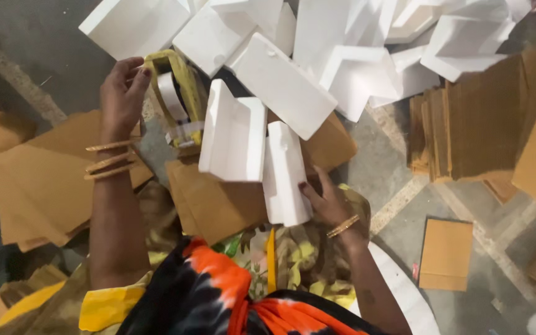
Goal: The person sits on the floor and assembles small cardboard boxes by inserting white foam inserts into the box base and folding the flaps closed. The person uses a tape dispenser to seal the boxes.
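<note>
Gold bangles on both wrists, yellow sleeve, orange-black tie-dye scarf, floral yellow dress

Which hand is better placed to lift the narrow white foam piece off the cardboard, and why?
Probably the right hand: its fingers already rest on the narrow foam piece. The left hand is away at the yellow tape dispenser.

Grey concrete floor [44, 56], scuffed and crossed by pale painted lines [398, 201]. Heaped white foam blocks [367, 37] along the far edge; stacked brown cardboard sheets [485, 118] at right, more loose sheets [38, 180] at left, one small sheet [445, 253] lying apart. Soft, even light throughout.
</note>
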